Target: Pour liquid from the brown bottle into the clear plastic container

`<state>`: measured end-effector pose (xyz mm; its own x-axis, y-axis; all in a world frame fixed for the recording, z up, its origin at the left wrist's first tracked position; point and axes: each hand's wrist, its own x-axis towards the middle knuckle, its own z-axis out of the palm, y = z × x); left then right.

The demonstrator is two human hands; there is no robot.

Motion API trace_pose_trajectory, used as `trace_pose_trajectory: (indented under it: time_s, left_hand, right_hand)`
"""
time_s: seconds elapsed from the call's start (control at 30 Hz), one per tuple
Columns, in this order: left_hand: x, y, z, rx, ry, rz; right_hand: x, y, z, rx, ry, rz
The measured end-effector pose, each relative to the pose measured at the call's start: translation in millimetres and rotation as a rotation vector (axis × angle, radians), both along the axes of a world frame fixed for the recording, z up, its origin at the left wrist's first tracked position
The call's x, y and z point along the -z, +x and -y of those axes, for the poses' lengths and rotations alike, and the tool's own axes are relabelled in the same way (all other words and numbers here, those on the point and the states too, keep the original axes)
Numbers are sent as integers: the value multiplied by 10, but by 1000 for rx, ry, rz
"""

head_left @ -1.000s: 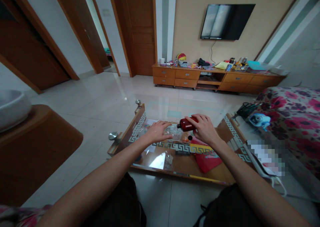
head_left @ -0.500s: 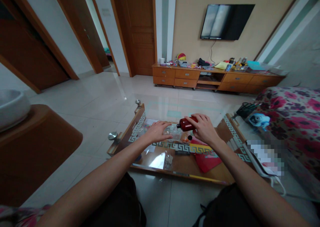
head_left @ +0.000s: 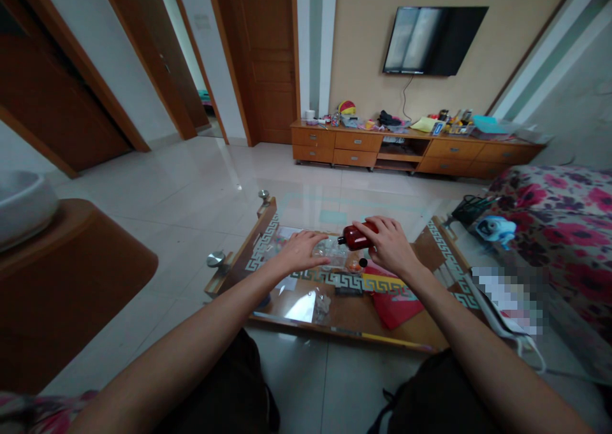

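Head view, looking down over a glass tabletop [head_left: 287,214] with a patterned border. The right hand [head_left: 391,246] is clenched round a dark red bottle [head_left: 354,237], held tipped on its side above the tabletop, its black neck pointing toward the left hand. The left hand [head_left: 299,253] lies palm down with fingers spread, resting on a clear plastic container [head_left: 331,250]; whether it grips the container or merely presses on it cannot be told. The bottle's neck sits just above the container's near edge.

Taking the bottle as reference: a small black cap [head_left: 363,263] lies just below it on the tabletop, beside a small orange item too blurred to identify. A red folder [head_left: 396,306] lies below and slightly right of the bottle, partly under the right wrist. A crumpled clear wrapper [head_left: 323,304] lies below and left. Right of the bottle, well apart, a blue-and-white object [head_left: 495,228] rests at the edge of a floral-covered sofa [head_left: 568,230]. Far beyond the bottle stands a wooden cabinet [head_left: 411,150] beneath a wall-mounted television [head_left: 433,40].
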<state>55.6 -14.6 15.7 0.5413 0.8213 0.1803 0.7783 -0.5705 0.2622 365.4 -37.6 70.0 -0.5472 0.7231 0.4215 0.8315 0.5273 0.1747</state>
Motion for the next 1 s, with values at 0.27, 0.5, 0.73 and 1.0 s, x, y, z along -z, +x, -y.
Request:
trace_pose_trajectory:
  time_s: [0.27,0.5,0.73,1.0]
  left_hand:
    - [28,8,-21,2,9,-2]
    - [32,11,-26,1,18,0]
    - [34,8,-22,-3,13,8]
    - [26,6,-22,2,12,11]
  right_hand:
    - [-4,-5,1,-1,1,-16]
    - [-10,-4,8,-8,12,-10]
    - [-5,-8,6,-5,9,-9]
    - [-23,-14,14,11,-1,2]
